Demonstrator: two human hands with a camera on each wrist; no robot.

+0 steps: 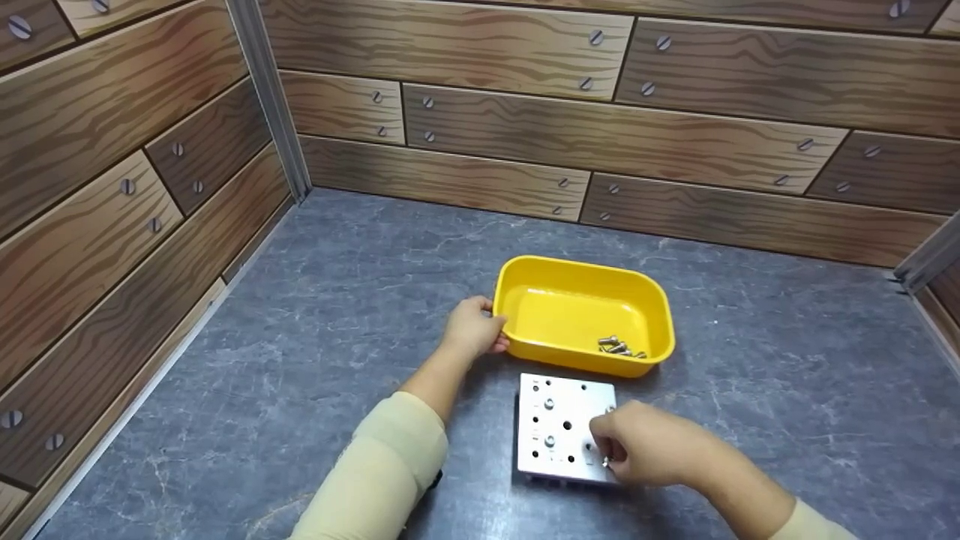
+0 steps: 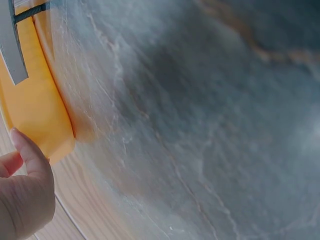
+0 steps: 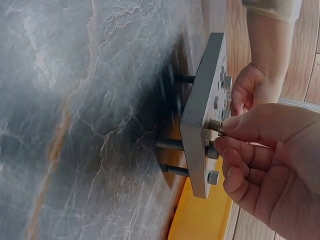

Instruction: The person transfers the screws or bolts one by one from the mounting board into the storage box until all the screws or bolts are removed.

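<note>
At its left end, a yellow plastic bin is held by my left hand, thumb at the rim and fingers along the outer wall. Several metal bolts lie in the bin's near right corner. In front of it sits a silver metal plate with drilled holes and several bolts through it. My right hand pinches a bolt between thumb and index finger at the plate's near right corner. In the right wrist view, threaded shanks stick out beneath the plate.
The grey marbled tabletop lies under everything. Wood-patterned panels wall in the back, and more panels run along the left side. Metal corner posts stand where the walls meet.
</note>
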